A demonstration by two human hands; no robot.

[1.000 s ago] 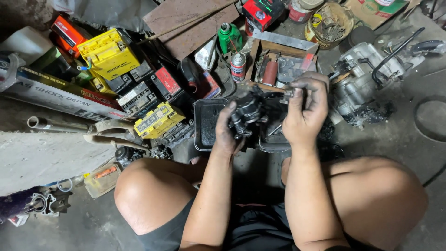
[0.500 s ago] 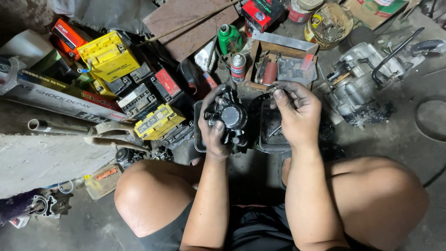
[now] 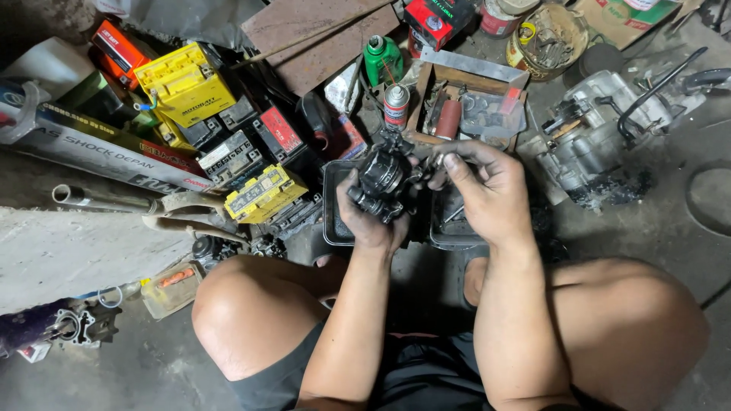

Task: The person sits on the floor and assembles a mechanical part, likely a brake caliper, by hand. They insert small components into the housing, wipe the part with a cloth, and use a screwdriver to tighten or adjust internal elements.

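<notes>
Clamped in the left hand (image 3: pixel 371 221) is a grimy black engine part (image 3: pixel 384 183), looks like a carburetor, fingers wrapped under and around its body, held up over two black trays (image 3: pixel 335 221) on the floor. Right hand (image 3: pixel 487 194) comes in from the side, fingertips pinched on the part's right edge; whether they hold a small piece there I cannot tell. Person squats on a stained concrete floor (image 3: pixel 137 365), bare knees wide, in a cramped workshop corner. Clutter all around: a yellow battery (image 3: pixel 185 82) and a smaller yellow battery (image 3: pixel 263 192) among dark ones to the left, a long printed box (image 3: pixel 91 148) lying beside them, a green bottle (image 3: pixel 382 59) and a spray can (image 3: pixel 396 105) just above the hands, an open cardboard box of small parts (image 3: pixel 472 106), a round tin of hardware (image 3: pixel 544 38), and a grey engine casing (image 3: pixel 601 137) with a black lever off to the right. Against half a second back: the part sat lower and further left, face toward the camera; now it is raised, tilted, and the right hand has slid from covering the tray to pinching at the part's side.
</notes>
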